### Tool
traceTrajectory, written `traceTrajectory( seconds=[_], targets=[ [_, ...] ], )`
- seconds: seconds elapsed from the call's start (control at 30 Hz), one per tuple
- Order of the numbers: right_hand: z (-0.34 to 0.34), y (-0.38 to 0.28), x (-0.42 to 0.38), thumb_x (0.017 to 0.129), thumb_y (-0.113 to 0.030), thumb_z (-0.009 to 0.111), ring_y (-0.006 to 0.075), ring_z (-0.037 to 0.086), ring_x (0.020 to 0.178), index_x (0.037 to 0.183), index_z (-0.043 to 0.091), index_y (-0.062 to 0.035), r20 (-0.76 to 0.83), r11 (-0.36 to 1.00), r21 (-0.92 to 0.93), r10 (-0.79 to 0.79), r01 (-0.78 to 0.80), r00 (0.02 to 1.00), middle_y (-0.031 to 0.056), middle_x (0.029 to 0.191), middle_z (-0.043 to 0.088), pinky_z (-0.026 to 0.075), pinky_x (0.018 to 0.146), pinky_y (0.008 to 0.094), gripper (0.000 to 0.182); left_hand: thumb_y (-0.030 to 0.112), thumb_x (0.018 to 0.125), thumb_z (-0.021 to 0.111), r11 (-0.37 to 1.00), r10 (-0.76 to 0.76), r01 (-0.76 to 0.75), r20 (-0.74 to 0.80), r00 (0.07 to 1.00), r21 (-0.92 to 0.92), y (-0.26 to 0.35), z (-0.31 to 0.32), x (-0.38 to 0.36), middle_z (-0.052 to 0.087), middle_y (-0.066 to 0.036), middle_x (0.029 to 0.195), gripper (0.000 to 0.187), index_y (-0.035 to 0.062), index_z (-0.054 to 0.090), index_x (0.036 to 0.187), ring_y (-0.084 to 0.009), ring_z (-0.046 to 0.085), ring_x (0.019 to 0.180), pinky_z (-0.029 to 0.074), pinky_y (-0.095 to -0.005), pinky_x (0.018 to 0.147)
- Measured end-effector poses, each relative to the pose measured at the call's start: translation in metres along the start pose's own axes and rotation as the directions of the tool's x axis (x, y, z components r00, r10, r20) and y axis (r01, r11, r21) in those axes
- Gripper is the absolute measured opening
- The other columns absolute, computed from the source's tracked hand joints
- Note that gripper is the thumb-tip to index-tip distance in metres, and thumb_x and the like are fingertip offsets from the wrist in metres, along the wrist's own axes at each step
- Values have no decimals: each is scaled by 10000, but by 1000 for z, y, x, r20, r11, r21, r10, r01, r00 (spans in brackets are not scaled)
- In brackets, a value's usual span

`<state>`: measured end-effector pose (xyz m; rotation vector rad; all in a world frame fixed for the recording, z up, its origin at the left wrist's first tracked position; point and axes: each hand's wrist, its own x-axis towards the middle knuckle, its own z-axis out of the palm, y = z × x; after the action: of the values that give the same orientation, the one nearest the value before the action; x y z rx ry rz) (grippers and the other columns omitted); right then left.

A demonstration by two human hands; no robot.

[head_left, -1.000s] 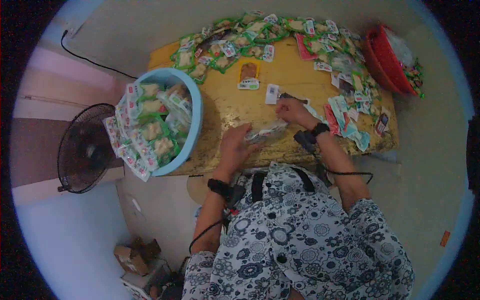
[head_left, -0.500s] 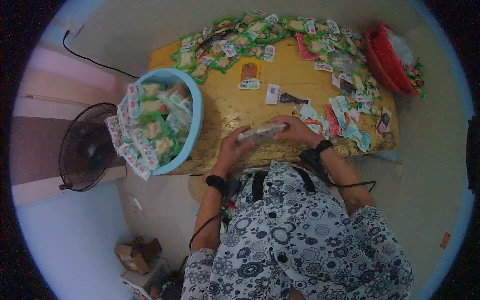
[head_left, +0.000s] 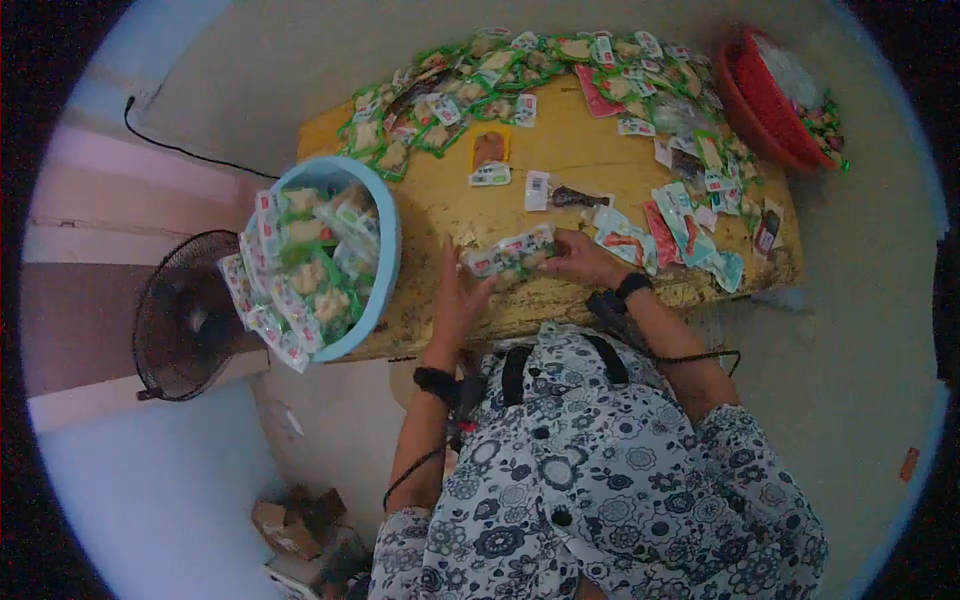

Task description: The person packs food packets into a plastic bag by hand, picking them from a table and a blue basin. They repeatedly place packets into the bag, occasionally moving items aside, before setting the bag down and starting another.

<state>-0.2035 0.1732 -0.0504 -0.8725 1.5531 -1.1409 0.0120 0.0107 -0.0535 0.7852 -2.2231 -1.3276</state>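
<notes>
A clear plastic food packet (head_left: 512, 252) with a white printed label and pale pieces inside is held level above the near part of the table. My right hand (head_left: 588, 260) grips its right end. At the left end, my left hand (head_left: 460, 305) has the packet between its upright fingers and thumb. Beyond the packet lie a dark drumstick-shaped vacuum pack (head_left: 575, 197) and a yellow-edged pack (head_left: 491, 150) with brown food. Teal-and-white packs (head_left: 685, 222) and a red pack (head_left: 660, 232) lie to the right of my hands.
A light blue basin (head_left: 388, 240) heaped with similar packets (head_left: 305, 260) stands at the table's left. Green-edged packets (head_left: 440, 110) line the back of the yellow table (head_left: 425, 205). A red basket (head_left: 765, 115) is at the back right. Left of the basin is a black fan (head_left: 190, 315).
The packet has tipped so its labelled face shows, and it sits slightly lower. My left fingers have straightened upward. The whole view has shifted slightly.
</notes>
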Motion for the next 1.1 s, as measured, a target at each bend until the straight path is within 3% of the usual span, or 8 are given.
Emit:
traceTrajectory(
  seconds=[0.17, 0.2, 0.3, 0.53, 0.67, 0.83, 0.97, 1.1],
  targets=[
    [4, 17, 8, 825, -219, 741, 119, 562, 936, 1180, 593, -6, -51, 997, -60, -59, 56, 997, 57, 1086, 650, 470, 823, 291, 440, 227, 795, 733, 764, 345, -362, 136, 929, 534, 71, -29, 10, 509, -205, 1321, 656, -16, 450, 1334, -379, 483, 1221, 426, -421, 996],
    [5, -4, 5, 825, -199, 737, 120, 570, 944, 1174, 596, -4, -37, 992, -127, 20, -25, 999, 50, 1083, 650, 475, 839, 293, 424, 232, 787, 732, 896, 284, -312, 131, 950, 316, 59, -25, 12, 538, -199, 1262, 624, 0, 478, 1307, -380, 513, 1161, 441, -429, 956],
    [9, 10, 8, 814, -130, 732, 128, 593, 984, 1174, 593, -2, -20, 999, -44, 0, 0, 1000, 37, 1096, 650, 485, 892, 306, 406, 268, 810, 692, 826, 184, -321, 316, 931, 464, 50, -9, 26, 607, -183, 1048, 412, 61, 596, 1153, -365, 583, 971, 471, -454, 819],
    [-2, 30, 7, 799, -101, 746, 158, 602, 1024, 1233, 542, -10, -12, 986, -156, 49, -50, 999, 57, 1161, 632, 495, 893, 330, 488, 268, 876, 597, 908, 329, -356, 152, 932, 219, 18, 11, 24, 640, -142, 808, 203, 85, 682, 901, -348, 619, 805, 486, -468, 714],
    [6, 9, -5, 845, -102, 701, 170, 608, 1021, 1268, 518, -22, -53, 993, 84, 82, -78, 995, 71, 1153, 636, 502, 883, 332, 467, 251, 905, 590, 921, 333, -312, -56, 941, 235, 58, -14, 20, 625, -150, 721, 220, 51, 662, 848, -330, 603, 665, 477, -448, 625],
    [-4, 54, -6, 919, -157, 645, 156, 618, 1002, 1289, 507, -50, -71, 961, 264, 106, -84, 992, 74, 1125, 646, 515, 857, 303, 409, 232, 950, 584, 998, 24, -46, -370, 929, -51, 88, -88, 42, 457, -90, 576, 276, 16, 599, 780, -159, 432, 521, 353, -331, 502],
    [-14, 87, 2, 935, -196, 635, 158, 626, 996, 1283, 502, -42, -104, 1000, 18, -7, 9, 995, 83, 1106, 650, 525, 845, 303, 404, 232, 931, 613, 990, -23, -63, -589, 808, -126, 89, -162, 82, 420, -22, 560, 310, -8, 564, 743, -89, 374, 544, 313, -301, 487],
    [-14, 90, 4, 942, -217, 628, 167, 634, 978, 1264, 512, -33, -149, 999, -4, 33, -34, 988, 95, 1096, 652, 529, 838, 306, 388, 256, 927, 606, 985, 122, 1, -697, 707, 174, 63, -232, 123, 409, -67, 532, 368, -24, 559, 693, -116, 381, 520, 321, -347, 491]
  ],
)
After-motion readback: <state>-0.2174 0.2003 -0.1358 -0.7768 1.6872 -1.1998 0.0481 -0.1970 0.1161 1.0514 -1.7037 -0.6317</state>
